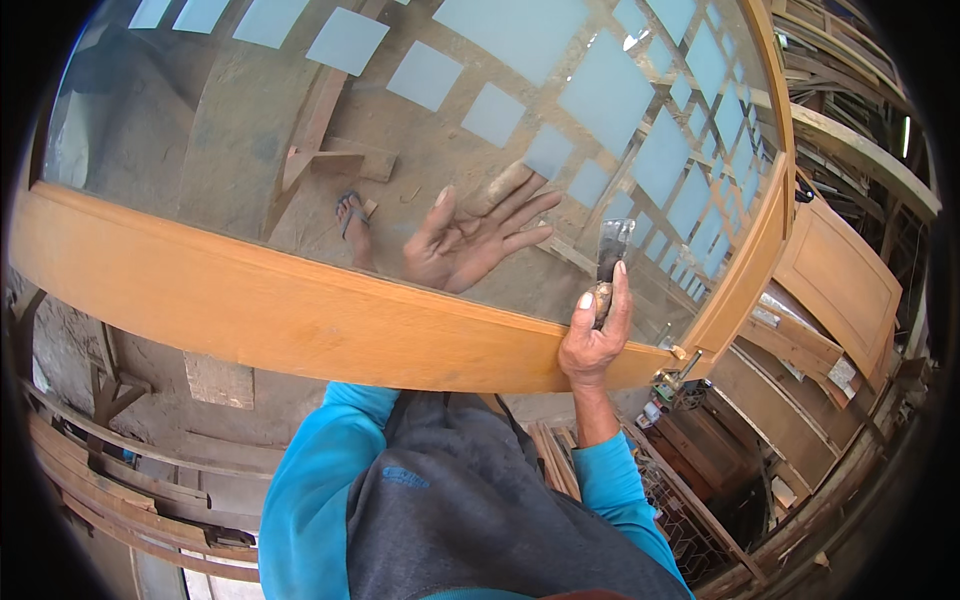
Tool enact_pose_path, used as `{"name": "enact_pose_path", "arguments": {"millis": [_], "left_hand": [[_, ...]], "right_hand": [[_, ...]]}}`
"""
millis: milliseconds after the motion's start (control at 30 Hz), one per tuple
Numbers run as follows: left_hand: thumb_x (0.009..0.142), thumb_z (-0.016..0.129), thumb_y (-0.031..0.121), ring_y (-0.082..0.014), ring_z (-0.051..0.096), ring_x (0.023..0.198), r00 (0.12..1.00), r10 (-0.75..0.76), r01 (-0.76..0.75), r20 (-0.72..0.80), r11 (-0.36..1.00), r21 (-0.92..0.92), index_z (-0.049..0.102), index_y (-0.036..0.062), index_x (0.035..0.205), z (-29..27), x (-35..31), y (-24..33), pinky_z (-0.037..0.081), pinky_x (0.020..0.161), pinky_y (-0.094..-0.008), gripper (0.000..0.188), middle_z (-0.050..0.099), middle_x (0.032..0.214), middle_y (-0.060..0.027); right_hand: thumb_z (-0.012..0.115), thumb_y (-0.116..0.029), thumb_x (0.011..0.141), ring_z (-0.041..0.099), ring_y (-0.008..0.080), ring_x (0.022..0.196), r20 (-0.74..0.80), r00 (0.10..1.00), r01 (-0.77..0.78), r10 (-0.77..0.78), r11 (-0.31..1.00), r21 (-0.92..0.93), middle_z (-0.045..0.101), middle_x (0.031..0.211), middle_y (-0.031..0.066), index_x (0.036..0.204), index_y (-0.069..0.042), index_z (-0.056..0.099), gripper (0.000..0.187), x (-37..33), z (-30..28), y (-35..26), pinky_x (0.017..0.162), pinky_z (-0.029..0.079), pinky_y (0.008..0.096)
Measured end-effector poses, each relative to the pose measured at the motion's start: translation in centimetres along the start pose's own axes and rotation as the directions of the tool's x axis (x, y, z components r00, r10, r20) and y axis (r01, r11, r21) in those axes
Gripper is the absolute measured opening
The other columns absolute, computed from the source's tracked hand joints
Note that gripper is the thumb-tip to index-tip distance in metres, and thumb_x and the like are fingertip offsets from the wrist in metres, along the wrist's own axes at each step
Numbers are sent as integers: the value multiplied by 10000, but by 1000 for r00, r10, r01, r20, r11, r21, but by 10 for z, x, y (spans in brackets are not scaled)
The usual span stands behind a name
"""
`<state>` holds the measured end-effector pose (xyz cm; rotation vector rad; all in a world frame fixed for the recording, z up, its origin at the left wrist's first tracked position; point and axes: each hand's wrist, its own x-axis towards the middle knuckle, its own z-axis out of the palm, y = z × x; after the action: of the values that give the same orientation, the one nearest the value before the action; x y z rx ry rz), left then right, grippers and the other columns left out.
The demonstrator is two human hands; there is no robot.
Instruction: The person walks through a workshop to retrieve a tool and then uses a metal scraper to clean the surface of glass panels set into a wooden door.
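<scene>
A wooden door (330,325) with a large glass pane (250,150) lies across in front of me. Pale blue frosted squares and diamonds (610,90) pattern the glass. Beneath the pane, seen through it, is my left hand (465,245), palm up with fingers spread and nothing in it. My right hand (595,345) is above the door's near rail, its fingers closed round the worn handle of a putty knife (613,245). The knife's blade points away from me over the glass. Whether the blade touches the pane I cannot tell.
A metal lock (677,385) juts from the door's near right corner. Wooden panels (840,270) lean at the right, with stacked timber (860,60) behind. Long boards (130,500) lie at the lower left. Through the glass show a wooden support (350,160) and a sandalled foot (352,215).
</scene>
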<state>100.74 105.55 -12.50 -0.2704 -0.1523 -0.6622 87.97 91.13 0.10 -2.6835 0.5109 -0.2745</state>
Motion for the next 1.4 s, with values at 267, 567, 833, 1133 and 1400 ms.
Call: {"name": "enact_pose_path", "arguments": {"millis": [267,567,833,1133,1400], "left_hand": [[1092,312,580,-414,144,1589,991,-53,60,-123,997,52,333,-8,1600,3,5,18,178,1276,-595,778,264,1685,-215],[1069,520,483,-355,350,1525,941,1,54,-340,987,152,527,-5,1455,27,3,24,337,1254,-504,622,428,1581,-223],[1037,641,384,-296,464,1439,739,110,100,-664,958,270,583,23,1395,37,-52,22,406,1211,-431,513,525,1503,-170],[1022,639,431,-268,661,1209,541,353,841,-764,-228,490,649,-3,1345,84,-200,76,518,1018,-399,541,684,1340,-159],[951,719,496,-273,729,1022,481,19,828,-877,-339,447,768,20,1161,249,-124,86,554,929,-415,523,777,1083,-161]], "right_hand": [[586,-37,952,594,252,877,-34,998,57,-55,997,51,607,1058,149,1511,29,482,572,5,2,-3,789,513,383],[576,-108,980,626,311,1023,-13,1000,8,-6,992,127,640,1244,214,1493,30,501,537,2,0,0,939,506,414],[583,-25,932,629,296,889,-64,993,110,-101,983,148,639,1052,168,1482,18,523,555,7,-1,3,799,528,414],[590,-26,949,650,328,891,-103,991,113,-90,963,246,650,1071,179,1477,-10,540,530,8,-6,-2,787,536,436],[608,-63,969,676,376,999,133,990,7,-36,976,217,677,1161,219,1453,-20,571,488,22,-24,-11,866,541,449]]}}
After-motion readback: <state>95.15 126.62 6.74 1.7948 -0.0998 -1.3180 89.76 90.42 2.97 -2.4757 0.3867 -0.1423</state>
